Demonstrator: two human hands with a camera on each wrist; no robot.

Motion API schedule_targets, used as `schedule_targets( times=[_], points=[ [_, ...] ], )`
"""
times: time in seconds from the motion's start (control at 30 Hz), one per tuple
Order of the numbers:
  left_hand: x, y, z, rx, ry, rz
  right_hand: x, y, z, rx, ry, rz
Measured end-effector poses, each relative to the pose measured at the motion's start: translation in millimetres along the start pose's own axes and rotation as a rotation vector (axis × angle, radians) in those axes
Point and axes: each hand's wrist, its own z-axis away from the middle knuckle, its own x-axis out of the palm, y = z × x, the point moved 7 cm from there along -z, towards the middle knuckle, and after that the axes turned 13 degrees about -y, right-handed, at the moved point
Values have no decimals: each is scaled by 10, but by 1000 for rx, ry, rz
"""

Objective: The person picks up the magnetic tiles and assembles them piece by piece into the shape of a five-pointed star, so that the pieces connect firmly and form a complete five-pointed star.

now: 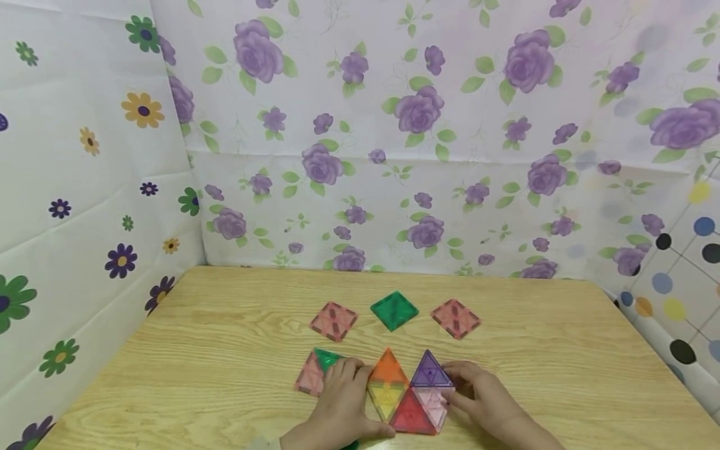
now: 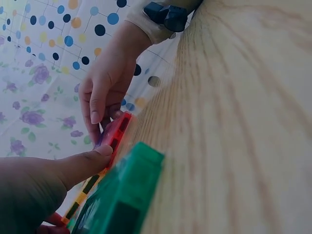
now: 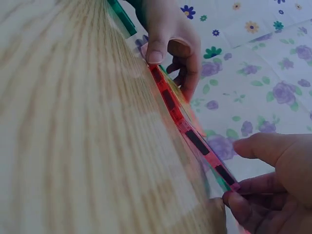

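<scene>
Several triangular magnetic tiles lie edge to edge: an orange tile (image 1: 388, 367), a yellow tile (image 1: 387, 399), a red tile (image 1: 413, 414), a pink tile (image 1: 434, 403) and a purple tile (image 1: 430, 371). My left hand (image 1: 345, 400) grips this group from the left, thumb at the red tile's lower corner and fingers beside the orange one. On the right, my right hand (image 1: 482, 397) holds the group's edge, its fingertips at the purple and pink tiles. Partly hidden beneath my left hand are a pale-red tile (image 1: 310, 375) and a green tile (image 1: 326, 358).
Farther back on the wooden table (image 1: 236, 350) lie a pink diamond shape (image 1: 334, 321), a green diamond shape (image 1: 394, 310) and another pink diamond shape (image 1: 456, 319). Flowered cloth (image 1: 382, 187) hangs behind the table, with patterned cloth on both sides.
</scene>
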Motion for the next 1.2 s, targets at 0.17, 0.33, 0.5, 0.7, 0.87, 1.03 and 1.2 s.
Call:
schedule_targets(
  times=[0.17, 0.33, 0.5, 0.7, 0.87, 1.03, 1.2],
  points=[
    [3, -4, -6, -2, -44, 114, 5, 78, -4, 69, -5, -182],
    [26, -17, -19, -2, -106, 349, 25, 124, -28, 76, -11, -273],
    [35, -38, -40, 69, -114, 653, 45, 138, -57, 59, -14, -306],
    [26, -109, -87, 100, -46, 872, 38, 150, -64, 60, 7, -335],
    [34, -154, -101, 60, -26, 962, 37, 151, -55, 74, 31, -374],
    [55, -198, -119, 7, -21, 1015, 53, 167, -56, 79, 36, -429],
    [67, -212, -131, -23, -24, 1059, 62, 174, -53, 77, 41, -454]
  ],
)
